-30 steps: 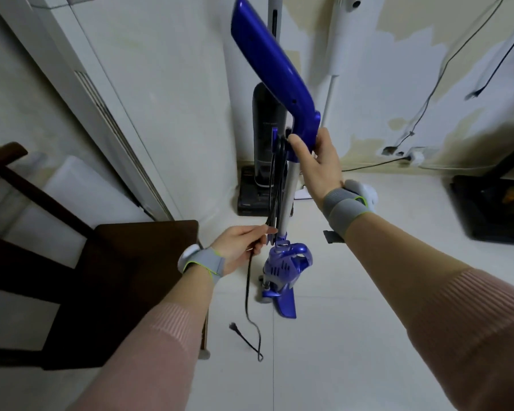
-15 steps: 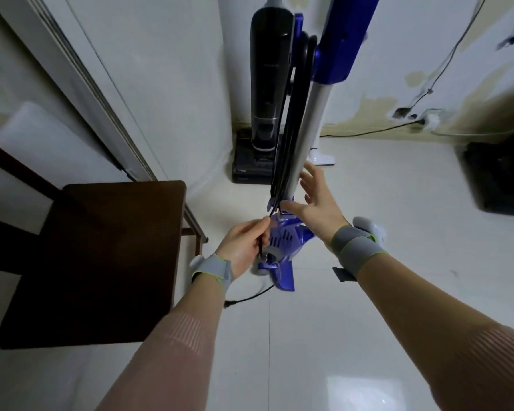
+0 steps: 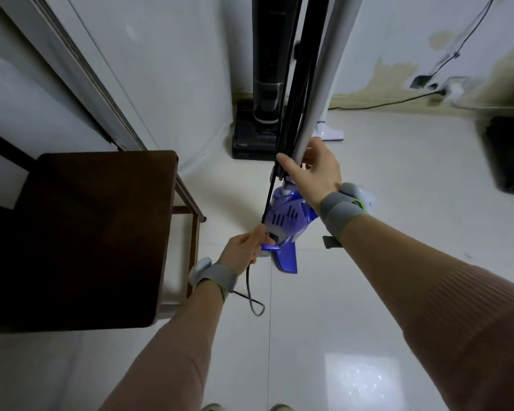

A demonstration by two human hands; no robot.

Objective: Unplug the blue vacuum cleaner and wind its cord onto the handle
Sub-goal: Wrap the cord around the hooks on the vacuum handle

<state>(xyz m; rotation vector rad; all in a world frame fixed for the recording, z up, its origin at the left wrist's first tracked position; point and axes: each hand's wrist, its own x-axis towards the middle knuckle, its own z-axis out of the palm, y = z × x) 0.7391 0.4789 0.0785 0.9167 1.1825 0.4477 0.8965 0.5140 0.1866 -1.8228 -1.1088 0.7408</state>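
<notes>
- So my left hand (image 3: pixel 247 249) is pinching the black cord (image 3: pixel 268 197) low down, beside the blue vacuum cleaner (image 3: pixel 285 221) standing on the floor.
- Further out, my right hand (image 3: pixel 315 169) is gripping its silver tube (image 3: pixel 324 84), cord loops running alongside.

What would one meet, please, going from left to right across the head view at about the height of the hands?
Dark wooden chair → left hand pinching the black cord → blue vacuum cleaner → right hand gripping the silver tube → black box on the floor.
</notes>
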